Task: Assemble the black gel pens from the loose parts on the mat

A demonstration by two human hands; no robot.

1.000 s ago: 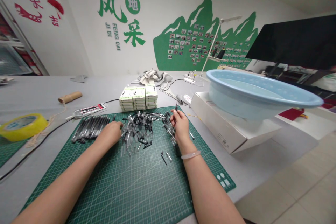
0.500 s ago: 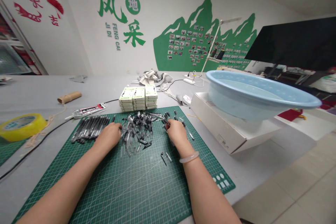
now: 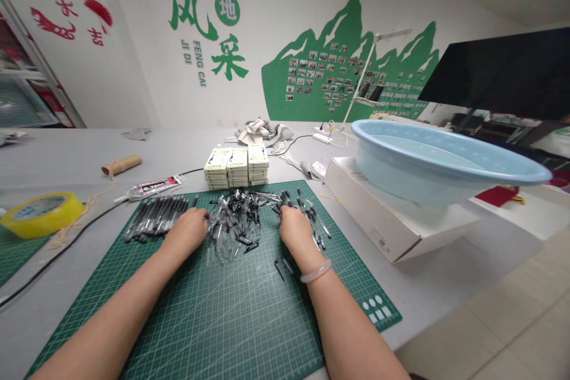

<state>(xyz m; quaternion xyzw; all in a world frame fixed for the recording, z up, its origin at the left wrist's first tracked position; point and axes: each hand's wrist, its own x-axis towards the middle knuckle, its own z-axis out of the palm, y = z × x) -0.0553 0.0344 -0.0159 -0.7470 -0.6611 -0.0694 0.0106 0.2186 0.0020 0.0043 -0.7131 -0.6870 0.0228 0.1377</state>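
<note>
A loose pile of black and clear pen parts (image 3: 236,219) lies near the back of the green cutting mat (image 3: 214,320). My left hand (image 3: 190,227) is at the pile's left edge, fingers closed; what they hold is hidden. To its left is a neat row of black-and-clear pens (image 3: 155,217). My right hand (image 3: 294,227) reaches to the pile's right side, its fingers curled and mostly hidden behind the hand. More pens (image 3: 314,214) lie scattered just beyond and right of it. Two small loose pieces (image 3: 279,269) rest on the mat below my right hand.
Stacked small white-green boxes (image 3: 236,167) stand behind the pile. At right, a blue basin (image 3: 427,172) sits on a white carton (image 3: 369,214). Yellow tape (image 3: 42,214), a cord, a bamboo piece (image 3: 122,164) and a plastic packet (image 3: 154,186) are at left.
My right hand has shifted slightly left and down, uncovering more of the scattered pens to its right. My left hand stays at the pile's edge. The view has turned a little.
</note>
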